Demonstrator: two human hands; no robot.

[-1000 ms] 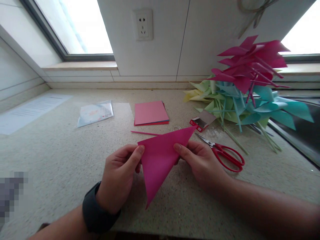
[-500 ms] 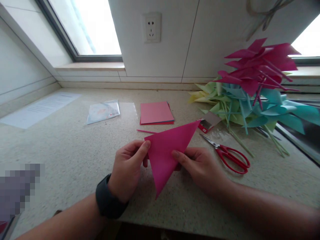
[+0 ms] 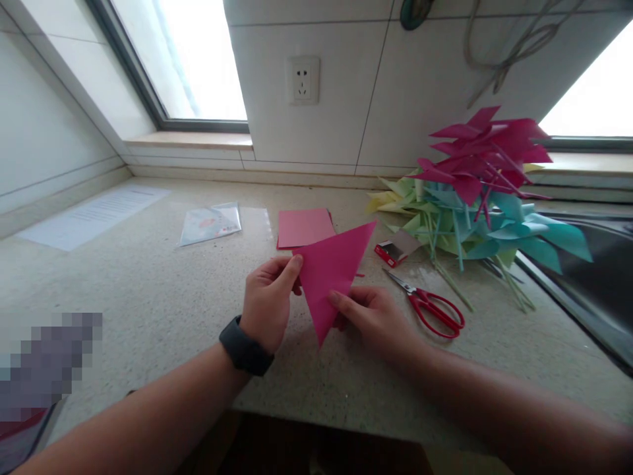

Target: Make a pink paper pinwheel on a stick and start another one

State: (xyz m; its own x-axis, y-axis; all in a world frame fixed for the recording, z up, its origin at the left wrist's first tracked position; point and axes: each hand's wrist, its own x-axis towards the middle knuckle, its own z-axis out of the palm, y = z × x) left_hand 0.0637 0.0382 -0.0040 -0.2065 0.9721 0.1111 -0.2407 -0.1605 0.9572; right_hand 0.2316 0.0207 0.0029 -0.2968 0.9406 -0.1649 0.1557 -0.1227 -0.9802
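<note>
A pink sheet of paper folded into a triangle (image 3: 331, 270) is held up above the counter between both hands. My left hand (image 3: 271, 290) pinches its left corner between thumb and fingers; a dark watch is on that wrist. Along the lower right edge, my right hand (image 3: 368, 313) grips the paper with the thumb in front and fingers behind. Just right of that hand lie red-handled scissors (image 3: 428, 303) with blades closed. Behind the triangle sits a stack of square coloured paper (image 3: 305, 227), partly covered by it.
Paper pinwheels in pink (image 3: 487, 155), blue (image 3: 524, 224) and green-yellow are heaped at the back right, beside a sink (image 3: 603, 244). A small red box (image 3: 393, 251) stands near the scissors. A plastic packet (image 3: 210, 223) and a printed sheet (image 3: 93, 214) lie left on the counter.
The camera view has shifted, so the counter items appear further left on the right side. Both hands still hold the folded paper, which now overlaps the paper stack.
</note>
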